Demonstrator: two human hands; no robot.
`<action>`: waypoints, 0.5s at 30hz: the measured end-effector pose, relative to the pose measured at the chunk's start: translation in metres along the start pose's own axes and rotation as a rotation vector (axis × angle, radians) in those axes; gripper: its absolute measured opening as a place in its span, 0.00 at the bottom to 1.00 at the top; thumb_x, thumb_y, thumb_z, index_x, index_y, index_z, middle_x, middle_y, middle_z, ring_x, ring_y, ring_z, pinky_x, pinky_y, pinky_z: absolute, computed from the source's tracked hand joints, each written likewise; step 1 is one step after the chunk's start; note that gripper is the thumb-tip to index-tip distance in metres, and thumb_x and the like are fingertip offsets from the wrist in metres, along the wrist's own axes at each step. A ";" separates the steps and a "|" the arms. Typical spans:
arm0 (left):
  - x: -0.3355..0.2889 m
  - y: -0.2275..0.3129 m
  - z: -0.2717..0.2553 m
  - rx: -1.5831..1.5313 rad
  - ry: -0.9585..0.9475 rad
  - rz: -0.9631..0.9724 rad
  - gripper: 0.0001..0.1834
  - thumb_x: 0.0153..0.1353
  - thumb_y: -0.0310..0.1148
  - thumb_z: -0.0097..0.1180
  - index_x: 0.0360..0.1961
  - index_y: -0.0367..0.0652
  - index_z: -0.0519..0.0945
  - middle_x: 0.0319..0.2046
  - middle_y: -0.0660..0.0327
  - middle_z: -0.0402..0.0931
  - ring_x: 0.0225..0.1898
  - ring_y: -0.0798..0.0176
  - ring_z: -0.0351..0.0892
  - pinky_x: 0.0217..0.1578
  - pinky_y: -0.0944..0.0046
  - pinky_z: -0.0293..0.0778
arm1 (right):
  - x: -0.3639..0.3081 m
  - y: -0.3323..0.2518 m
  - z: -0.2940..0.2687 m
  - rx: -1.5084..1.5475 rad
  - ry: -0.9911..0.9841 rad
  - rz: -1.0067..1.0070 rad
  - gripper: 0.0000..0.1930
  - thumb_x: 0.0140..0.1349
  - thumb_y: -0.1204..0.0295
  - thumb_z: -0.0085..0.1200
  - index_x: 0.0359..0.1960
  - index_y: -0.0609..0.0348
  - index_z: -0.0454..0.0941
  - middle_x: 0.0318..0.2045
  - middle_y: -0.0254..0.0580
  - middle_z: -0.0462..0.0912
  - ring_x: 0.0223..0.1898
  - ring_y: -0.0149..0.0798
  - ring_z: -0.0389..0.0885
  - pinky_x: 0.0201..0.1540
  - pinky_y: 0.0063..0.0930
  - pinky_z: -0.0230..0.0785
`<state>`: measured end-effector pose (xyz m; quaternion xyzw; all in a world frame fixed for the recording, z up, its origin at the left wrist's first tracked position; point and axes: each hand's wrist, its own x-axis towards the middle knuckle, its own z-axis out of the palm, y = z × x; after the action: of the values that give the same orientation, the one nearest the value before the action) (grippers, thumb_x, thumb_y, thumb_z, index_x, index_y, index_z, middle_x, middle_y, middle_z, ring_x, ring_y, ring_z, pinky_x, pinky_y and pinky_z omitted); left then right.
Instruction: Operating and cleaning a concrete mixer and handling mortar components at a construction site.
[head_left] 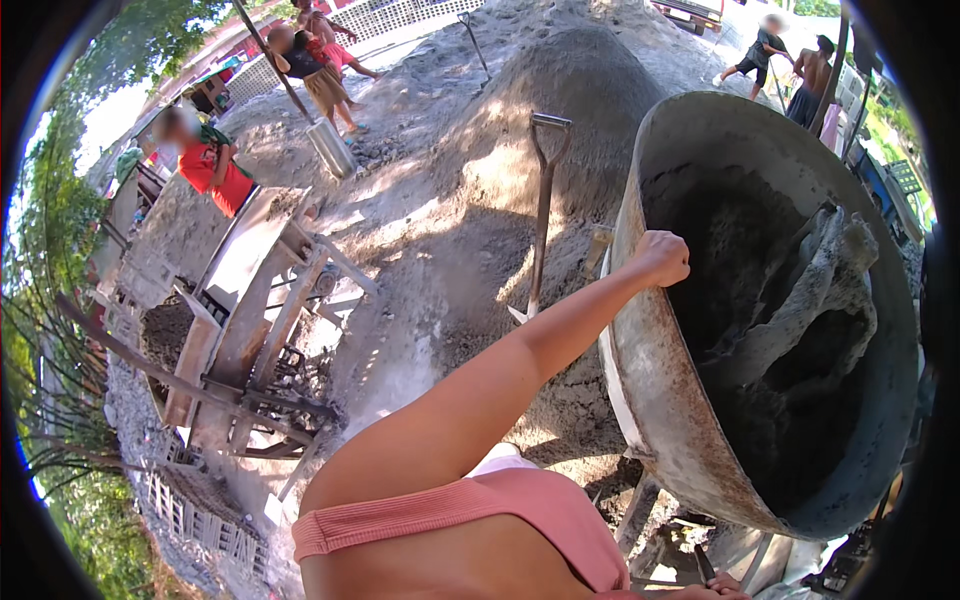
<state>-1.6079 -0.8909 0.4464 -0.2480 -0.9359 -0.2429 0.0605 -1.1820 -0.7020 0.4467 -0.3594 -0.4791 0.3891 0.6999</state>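
My left arm reaches across to the concrete mixer drum [650,400], and my left hand [663,258] is a closed fist at the near-left side of its mouth, partly over the rim. Whatever the fingers hold, if anything, is hidden. Inside the drum, wet grey concrete [720,230] coats the wall, and a thickly caked mixing blade [810,290] crosses the opening. At the bottom edge, my right hand [722,584] is partly cut off, with its fingers closed around a short dark handle-like piece [704,563]; its full shape is out of view.
A shovel [542,210] stands upright left of the drum, before a large grey mound [575,90]. Wooden frames [240,270] stand at left. One person in red [215,170] is nearby; several people are farther back. A metal cylinder [331,148] lies near a pole.
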 end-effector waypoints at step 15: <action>0.001 -0.004 0.006 -0.010 0.060 0.035 0.11 0.37 0.34 0.53 0.22 0.44 0.84 0.26 0.53 0.79 0.35 0.53 0.78 0.37 0.58 0.73 | -0.012 -0.010 -0.016 0.014 -0.244 -0.078 0.11 0.60 0.69 0.51 0.23 0.50 0.63 0.11 0.28 0.60 0.09 0.26 0.60 0.08 0.18 0.52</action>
<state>-1.6112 -0.8905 0.4394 -0.2573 -0.9278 -0.2540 0.0918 -1.1673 -0.7194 0.4462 -0.2859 -0.5716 0.4056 0.6535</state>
